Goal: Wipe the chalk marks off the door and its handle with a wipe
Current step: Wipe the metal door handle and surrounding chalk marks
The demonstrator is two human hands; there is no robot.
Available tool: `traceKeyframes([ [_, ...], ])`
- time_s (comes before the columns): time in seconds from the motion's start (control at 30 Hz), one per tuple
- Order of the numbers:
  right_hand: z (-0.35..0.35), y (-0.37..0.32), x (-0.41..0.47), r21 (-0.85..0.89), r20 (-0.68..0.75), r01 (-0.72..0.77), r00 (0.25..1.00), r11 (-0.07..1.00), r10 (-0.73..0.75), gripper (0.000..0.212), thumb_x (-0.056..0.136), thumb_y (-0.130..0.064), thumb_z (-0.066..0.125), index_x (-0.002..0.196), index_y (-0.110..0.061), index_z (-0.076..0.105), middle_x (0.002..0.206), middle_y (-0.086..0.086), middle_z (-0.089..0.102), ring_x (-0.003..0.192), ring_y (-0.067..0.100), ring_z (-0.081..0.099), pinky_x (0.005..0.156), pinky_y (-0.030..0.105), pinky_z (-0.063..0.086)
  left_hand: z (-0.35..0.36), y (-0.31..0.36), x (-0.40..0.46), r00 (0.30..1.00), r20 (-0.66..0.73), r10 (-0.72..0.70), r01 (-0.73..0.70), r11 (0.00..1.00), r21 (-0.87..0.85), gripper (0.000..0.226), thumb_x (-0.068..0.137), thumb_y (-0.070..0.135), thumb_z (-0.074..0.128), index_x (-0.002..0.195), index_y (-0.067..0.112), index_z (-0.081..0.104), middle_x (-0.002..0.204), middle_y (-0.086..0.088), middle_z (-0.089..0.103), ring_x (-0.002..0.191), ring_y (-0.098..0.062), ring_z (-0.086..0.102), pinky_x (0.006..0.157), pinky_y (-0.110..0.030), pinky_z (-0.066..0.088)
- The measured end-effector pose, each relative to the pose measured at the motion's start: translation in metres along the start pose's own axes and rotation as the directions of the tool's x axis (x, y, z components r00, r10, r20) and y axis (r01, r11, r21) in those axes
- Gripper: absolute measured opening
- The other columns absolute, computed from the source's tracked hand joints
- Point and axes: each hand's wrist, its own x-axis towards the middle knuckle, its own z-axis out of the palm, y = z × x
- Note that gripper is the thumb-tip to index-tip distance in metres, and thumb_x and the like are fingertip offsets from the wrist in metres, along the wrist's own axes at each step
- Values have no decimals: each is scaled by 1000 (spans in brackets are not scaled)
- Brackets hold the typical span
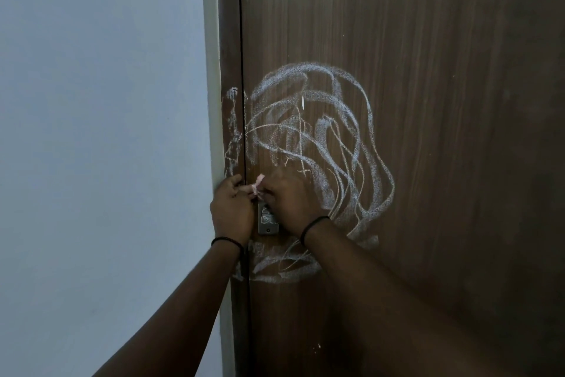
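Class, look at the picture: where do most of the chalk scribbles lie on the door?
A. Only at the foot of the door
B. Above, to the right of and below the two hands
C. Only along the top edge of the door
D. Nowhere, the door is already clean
B: the chalk scribbles loop above and right of the left hand and right hand, with more below the wrists.

door (428, 101): matt wood-grain | handle plate (267, 222): dull metal | wall (107, 132): smooth paint

Brown woodgrain door (428, 70), white looping chalk marks (321, 138).
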Motion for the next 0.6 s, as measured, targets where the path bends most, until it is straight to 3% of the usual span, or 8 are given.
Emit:
traceKeyframes([
  [0.1,-5,15,-11,2,44,-41,998,999,40,8,84,-28,73,85,-21,77,86,3,68,84,22,59,78,39,49,-1,3,-1,998,56,-43,48,995,-83,42,95,1,43,136,5,50,116,-17,70,105,-26,67,100,-44,51],
  [0.23,-12,20,-3,187,-149,-194,963,963,223,10,85,-21,72,78,-14,74,86,4,70,83,20,61,76,35,52,3,4,-2,999,41,-27,30,996,-83,40,96,-3,38,135,3,49,113,-18,70,100,-25,68,95,-39,53],
  [0.43,-5,4,5,42,-20,-42,999,998,43,13,89,-15,65,96,-15,76,95,7,64,92,26,56,72,35,45,-2,3,-2,997,61,-41,48,992,-120,41,96,-3,45,137,1,48,115,-17,68,105,-26,67,96,-37,53],
  [0.53,-10,10,-4,137,-100,-206,970,969,220,7,88,-23,67,90,-18,71,88,2,66,80,19,59,63,30,45,-2,3,-4,996,83,-34,45,991,-129,41,97,-3,39,136,2,47,116,-16,68,106,-25,66,81,-25,53],
  [0.6,-11,9,-9,152,-72,-350,929,924,364,11,90,-29,63,87,-19,67,78,1,67,70,19,62,58,31,49,-1,0,-4,997,80,-18,27,993,-115,39,98,-1,39,135,4,49,116,-14,68,107,-24,66,82,-25,52],
])
